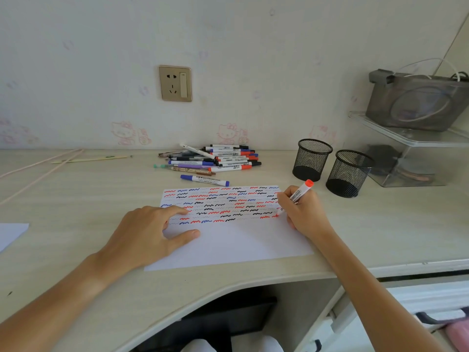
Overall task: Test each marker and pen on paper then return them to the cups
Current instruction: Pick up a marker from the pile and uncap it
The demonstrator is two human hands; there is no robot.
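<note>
A white sheet of paper (pixel 236 242) lies on the desk, its upper half covered with rows of red, blue and black squiggles. My right hand (pixel 303 212) grips a red marker (pixel 299 194), tip down on the paper's right side by a red squiggle. My left hand (pixel 149 235) rests flat on the paper's left edge, fingers spread. A pile of markers and pens (pixel 215 158) lies behind the paper, with one blue marker (pixel 204 180) lying apart in front of it. Two black mesh cups (pixel 311 160) (pixel 349 174) stand to the right, nothing visible inside them.
A clear acrylic shelf (pixel 408 138) with a grey bag (pixel 418 100) on it stands at the far right. A wall socket (pixel 175 83) is behind the desk. Thin pink sticks (pixel 40 166) and a pencil-like stick lie at the left. Another sheet (pixel 10 233) sits at the left edge.
</note>
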